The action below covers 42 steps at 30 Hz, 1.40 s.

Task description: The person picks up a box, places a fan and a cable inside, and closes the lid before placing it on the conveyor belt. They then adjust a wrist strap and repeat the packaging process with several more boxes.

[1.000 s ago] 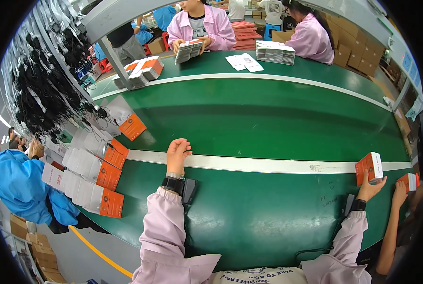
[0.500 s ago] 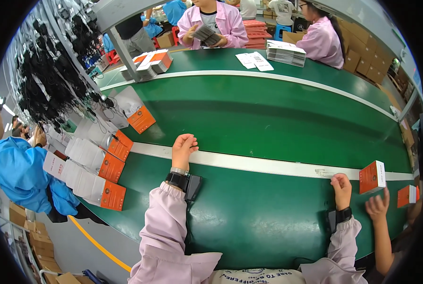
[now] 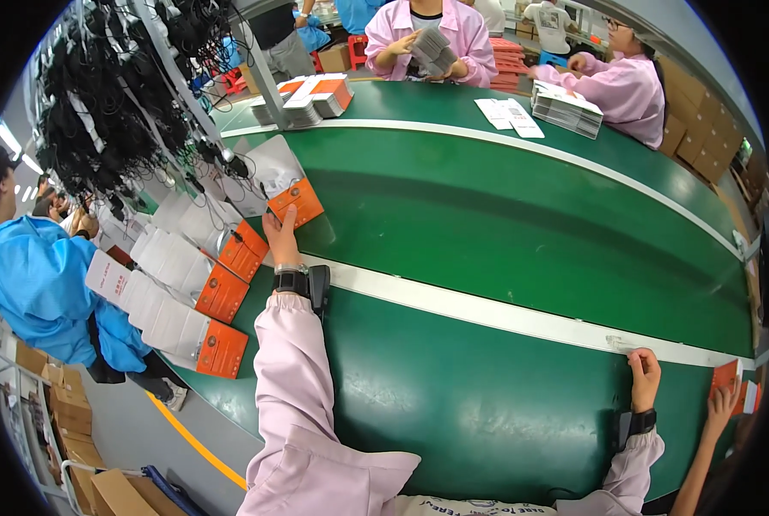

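Observation:
My left hand [image 3: 283, 234] reaches to an orange box [image 3: 303, 205] beyond the white rail. Its thumb and fingers are at the box's near left corner, closed around it as far as I can see. Behind the orange front, the box's tall white flap [image 3: 277, 159] stands up, with a clear bag and dark cable inside. My right hand [image 3: 645, 378] hovers by the rail at the right, fingers curled, with nothing visible in them. To its right, another person's hand [image 3: 724, 406] holds an orange-and-white box [image 3: 726, 377].
Open orange boxes [image 3: 222, 348] with white flaps line the left edge. Black cables [image 3: 101, 129] hang above them. A white rail [image 3: 453, 305] crosses the green table [image 3: 470, 396]. People in pink jackets sit opposite, one holding grey cartons [image 3: 433, 52]; a stack of flat cartons [image 3: 566, 110] lies nearby.
My left hand has moved left and away from me to the orange box. My right hand stays curled near the rail. The other person's hand has taken hold of the box at the right.

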Motion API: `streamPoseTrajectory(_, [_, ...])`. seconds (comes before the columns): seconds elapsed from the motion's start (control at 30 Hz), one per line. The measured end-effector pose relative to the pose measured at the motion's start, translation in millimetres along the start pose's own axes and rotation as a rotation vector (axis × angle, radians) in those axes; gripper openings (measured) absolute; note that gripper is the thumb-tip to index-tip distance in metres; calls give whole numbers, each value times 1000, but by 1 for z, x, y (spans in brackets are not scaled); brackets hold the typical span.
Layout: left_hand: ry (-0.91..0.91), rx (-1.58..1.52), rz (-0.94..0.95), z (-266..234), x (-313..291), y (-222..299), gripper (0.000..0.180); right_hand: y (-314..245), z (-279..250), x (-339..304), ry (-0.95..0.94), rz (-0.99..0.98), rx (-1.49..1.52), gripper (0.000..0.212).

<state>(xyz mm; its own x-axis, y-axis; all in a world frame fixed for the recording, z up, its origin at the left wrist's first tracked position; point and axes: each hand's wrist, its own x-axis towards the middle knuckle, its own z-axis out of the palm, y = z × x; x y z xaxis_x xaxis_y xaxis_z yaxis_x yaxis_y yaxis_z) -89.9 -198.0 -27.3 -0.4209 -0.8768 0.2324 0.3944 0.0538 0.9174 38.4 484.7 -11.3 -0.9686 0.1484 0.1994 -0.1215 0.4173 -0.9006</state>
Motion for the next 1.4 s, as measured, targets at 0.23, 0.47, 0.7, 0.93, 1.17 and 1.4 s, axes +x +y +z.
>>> streamPoseTrajectory(0.23, [-346, -106, -75, 18, 15, 9, 76, -2, -1, 3, 84, 60, 38, 7])
streamPoseTrajectory(0.47, [-263, 64, 15, 16, 0, 7, 74, -1, 7, 7, 90, 34, 63, 8])
streamPoseTrajectory(0.7, [-974, -141, -73, 69, -186, 72, 81, -34, 62, -2, -30, -88, 135, 5])
streamPoseTrajectory(0.93, [-1427, -162, -182, 67, -321, 120, 81, -84, 121, -26, -331, -494, 505, 65])
streamPoseTrajectory(1.17, [-1174, -374, -202, 70, -361, 126, 73, -90, 128, -36, -206, -417, 580, 60])
streamPoseTrajectory(1.4, [-1056, -256, 10, 76, -371, 123, 56, -98, 146, -31, 3, -325, 612, 54])
